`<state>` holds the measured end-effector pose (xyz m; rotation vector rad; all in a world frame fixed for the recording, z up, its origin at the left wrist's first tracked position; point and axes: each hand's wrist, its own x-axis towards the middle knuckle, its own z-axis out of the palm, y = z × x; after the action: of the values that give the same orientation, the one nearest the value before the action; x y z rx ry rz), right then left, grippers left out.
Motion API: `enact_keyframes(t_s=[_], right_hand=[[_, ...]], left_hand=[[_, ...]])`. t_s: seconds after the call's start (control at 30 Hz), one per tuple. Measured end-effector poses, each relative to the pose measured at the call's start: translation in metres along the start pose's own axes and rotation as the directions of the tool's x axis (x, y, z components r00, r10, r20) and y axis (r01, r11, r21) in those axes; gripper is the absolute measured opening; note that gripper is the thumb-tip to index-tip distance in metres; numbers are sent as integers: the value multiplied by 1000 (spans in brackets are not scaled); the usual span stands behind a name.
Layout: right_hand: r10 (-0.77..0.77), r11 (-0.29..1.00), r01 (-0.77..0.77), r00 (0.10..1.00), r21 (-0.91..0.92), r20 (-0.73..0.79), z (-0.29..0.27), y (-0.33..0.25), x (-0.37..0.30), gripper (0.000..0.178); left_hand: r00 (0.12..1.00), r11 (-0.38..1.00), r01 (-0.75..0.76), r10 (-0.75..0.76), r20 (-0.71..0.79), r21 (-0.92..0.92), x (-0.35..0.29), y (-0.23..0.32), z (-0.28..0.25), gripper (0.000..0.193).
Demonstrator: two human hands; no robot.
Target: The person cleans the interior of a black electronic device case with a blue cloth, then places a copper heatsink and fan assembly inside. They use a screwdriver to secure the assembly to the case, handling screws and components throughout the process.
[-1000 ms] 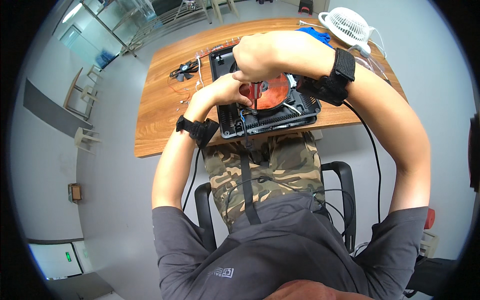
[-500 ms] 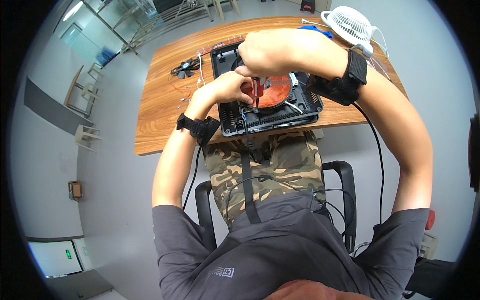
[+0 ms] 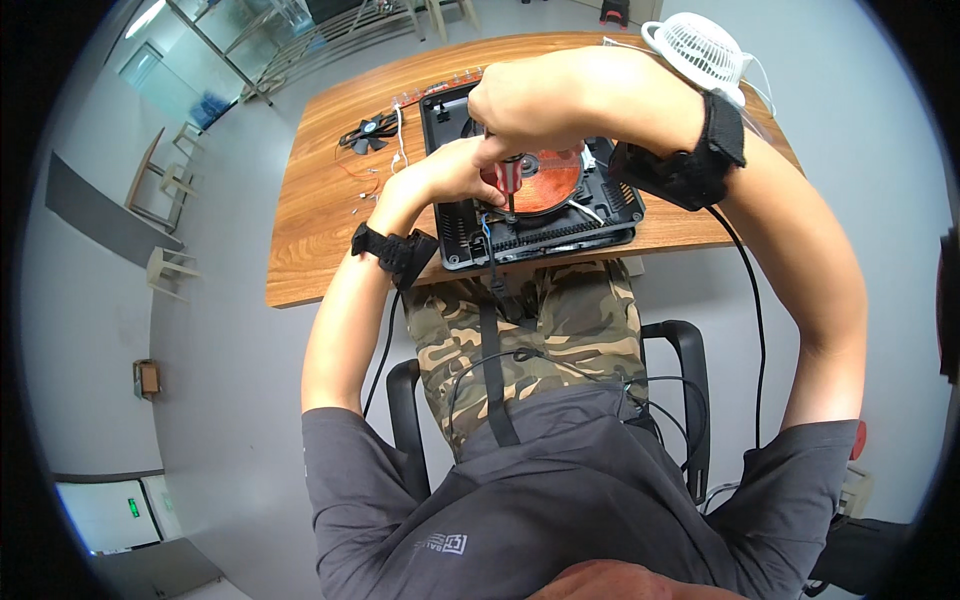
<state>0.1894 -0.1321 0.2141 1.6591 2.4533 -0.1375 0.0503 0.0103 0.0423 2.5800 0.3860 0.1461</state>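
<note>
A screwdriver with a red-and-white striped handle (image 3: 509,177) stands upright, tip down, at the near edge of a round copper coil (image 3: 556,182). My right hand (image 3: 520,103) is closed round the handle's top from above, wrist bent. My left hand (image 3: 462,172) is beside it, thumb next to the handle and over the coil's edge. Its other fingers are curled and partly hidden under my right hand, so what they grip is unclear. The coil sits in an open black appliance housing (image 3: 457,238), where blue and white wires show.
A small black fan (image 3: 372,132) with thin wires lies left on the wooden table (image 3: 310,240), small loose parts near it. Behind the housing lies a red circuit board (image 3: 437,92). A white desk fan (image 3: 703,52) stands far right. Black cables (image 3: 757,330) hang from my wrist straps.
My right hand has turned a little and the screwdriver handle with it, now showing its stripes more plainly. The left hand has stayed almost where it was.
</note>
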Motion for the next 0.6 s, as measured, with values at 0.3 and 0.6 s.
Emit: enact_keyframes(t_s=[0.3,0.6], right_hand=[[-3,994,-1,999,-107,-44,2,-7,-4,52],[-140,990,138,988,-25,-66,36,27,28,31]], left_hand=[[997,998,39,-36,64,-55,-7,16,-7,47],[989,993,117,-119,83,30,2,4,-3,39]])
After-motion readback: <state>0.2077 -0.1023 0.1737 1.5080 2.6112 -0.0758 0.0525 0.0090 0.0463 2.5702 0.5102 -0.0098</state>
